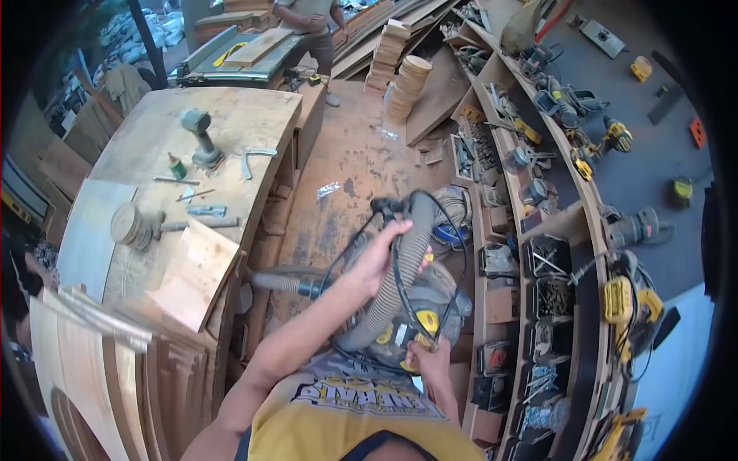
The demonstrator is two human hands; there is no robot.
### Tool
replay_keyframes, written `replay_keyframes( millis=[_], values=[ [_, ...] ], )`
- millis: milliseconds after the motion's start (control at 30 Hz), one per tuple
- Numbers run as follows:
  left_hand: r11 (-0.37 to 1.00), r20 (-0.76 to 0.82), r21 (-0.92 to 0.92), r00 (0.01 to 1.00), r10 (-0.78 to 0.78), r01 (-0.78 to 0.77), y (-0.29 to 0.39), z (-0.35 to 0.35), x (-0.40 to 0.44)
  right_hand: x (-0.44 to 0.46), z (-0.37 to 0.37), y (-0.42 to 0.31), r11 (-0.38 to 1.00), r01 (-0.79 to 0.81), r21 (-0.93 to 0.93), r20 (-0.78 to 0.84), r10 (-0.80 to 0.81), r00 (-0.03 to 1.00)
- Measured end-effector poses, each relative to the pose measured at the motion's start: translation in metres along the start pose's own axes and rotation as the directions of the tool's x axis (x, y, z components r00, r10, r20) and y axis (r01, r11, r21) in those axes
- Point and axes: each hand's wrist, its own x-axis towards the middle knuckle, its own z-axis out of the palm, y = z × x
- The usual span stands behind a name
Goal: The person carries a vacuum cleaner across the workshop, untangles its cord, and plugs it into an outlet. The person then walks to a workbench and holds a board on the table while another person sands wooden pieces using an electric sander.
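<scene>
A grey ribbed vacuum hose (392, 288) loops upward in front of me. My left hand (380, 257) is wrapped round it, with fingertips showing on its far side. Below stands a dusty shop vacuum (438, 296) with yellow parts. My right hand (430, 357) is closed at the vacuum's near side, by a yellow part (427, 320), with a black power cord (407, 303) running down to its fingers. Whether it grips the cord or the yellow part is hard to tell. A second hose end with a black cuff (307, 287) sticks out to the left.
On the left, a wooden workbench (254, 115) bears a cordless drill (201, 138) and hand tools. Upright wood panels (131, 361) stand at the near left. A shelf (569, 219) of tools and bins runs along the right. Another person (307, 23) stands beyond the bench, near wood stacks (410, 81).
</scene>
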Motion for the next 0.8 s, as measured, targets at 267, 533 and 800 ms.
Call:
replay_keyframes(
  millis=[267,533,800],
  values=[
    [0.978,0.019,-0.005,0.978,0.208,-0.208,0.142,-0.012,0.141,0.208,0.021,-0.071,0.998,-0.022,0.058,0.003,0.022,1.0],
    [0.96,-0.142,-0.07,0.955,0.261,-0.272,0.325,-0.077,0.32,0.424,0.091,-0.169,0.995,-0.087,-0.043,-0.111,0.082,0.99],
    [0.965,-0.142,0.008,0.955,0.262,-0.264,0.42,-0.095,0.47,0.58,0.102,-0.225,0.99,-0.133,0.035,-0.134,0.137,0.982]
  ],
)
